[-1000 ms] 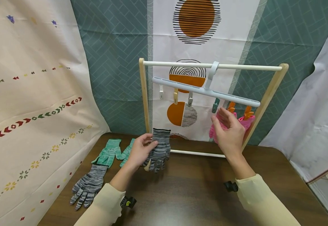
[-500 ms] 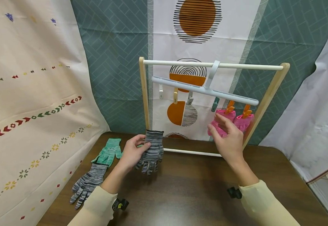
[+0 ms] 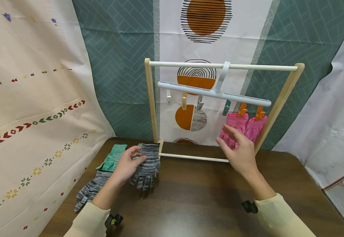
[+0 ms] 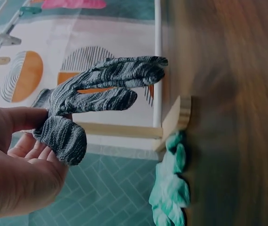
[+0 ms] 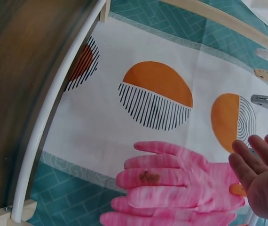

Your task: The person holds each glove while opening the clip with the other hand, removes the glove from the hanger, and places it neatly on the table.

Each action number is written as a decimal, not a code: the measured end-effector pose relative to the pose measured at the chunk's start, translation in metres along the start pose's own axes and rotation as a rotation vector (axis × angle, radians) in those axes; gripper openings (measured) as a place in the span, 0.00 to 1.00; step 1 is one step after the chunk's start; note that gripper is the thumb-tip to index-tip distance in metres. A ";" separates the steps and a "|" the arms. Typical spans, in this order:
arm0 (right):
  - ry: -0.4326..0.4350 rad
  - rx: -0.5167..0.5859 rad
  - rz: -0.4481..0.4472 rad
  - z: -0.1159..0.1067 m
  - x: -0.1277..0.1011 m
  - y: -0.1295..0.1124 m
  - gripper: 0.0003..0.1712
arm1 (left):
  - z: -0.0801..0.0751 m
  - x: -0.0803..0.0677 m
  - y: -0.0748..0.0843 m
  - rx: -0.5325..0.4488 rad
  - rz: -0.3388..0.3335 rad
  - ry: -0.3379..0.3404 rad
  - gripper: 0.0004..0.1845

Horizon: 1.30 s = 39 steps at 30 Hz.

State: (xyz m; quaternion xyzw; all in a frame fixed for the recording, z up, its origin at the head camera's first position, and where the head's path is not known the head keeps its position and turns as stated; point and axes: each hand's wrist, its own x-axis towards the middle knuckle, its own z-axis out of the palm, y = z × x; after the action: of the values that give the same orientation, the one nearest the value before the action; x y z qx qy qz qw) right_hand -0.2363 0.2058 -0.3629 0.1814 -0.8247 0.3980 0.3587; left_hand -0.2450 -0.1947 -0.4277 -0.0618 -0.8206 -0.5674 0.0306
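Lowered since the earlier frame: my left hand (image 3: 126,165), with the grey striped glove (image 3: 147,164) pinched between thumb and fingers, had dropped toward lower left of centre, glove fingertips hanging just above the brown table (image 3: 207,197). My right hand (image 3: 241,152) had eased back from the pink gloves (image 3: 243,128), fingers spread, holding nothing. Pink gloves: clipped to the white peg hanger (image 3: 213,94), right of centre. Second grey glove (image 3: 91,190) and green gloves (image 3: 112,159): flat, lower left.
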 end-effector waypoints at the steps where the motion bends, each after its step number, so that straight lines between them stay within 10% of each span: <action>1: -0.009 0.000 -0.001 0.000 -0.001 0.000 0.31 | -0.002 -0.001 -0.001 0.007 -0.010 -0.004 0.24; 24: -0.068 -0.030 -0.018 -0.005 -0.021 0.015 0.34 | -0.026 -0.028 -0.037 0.133 -0.108 -0.208 0.28; 39: -0.101 -0.009 -0.037 -0.010 -0.028 0.024 0.35 | -0.030 -0.034 -0.056 0.334 -0.100 -0.215 0.19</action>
State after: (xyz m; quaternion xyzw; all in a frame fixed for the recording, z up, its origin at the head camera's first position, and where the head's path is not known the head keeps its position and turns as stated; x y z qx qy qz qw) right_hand -0.2263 0.2289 -0.3919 0.2150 -0.8399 0.3779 0.3249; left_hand -0.2191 -0.2445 -0.4733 -0.0754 -0.9039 -0.4142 -0.0757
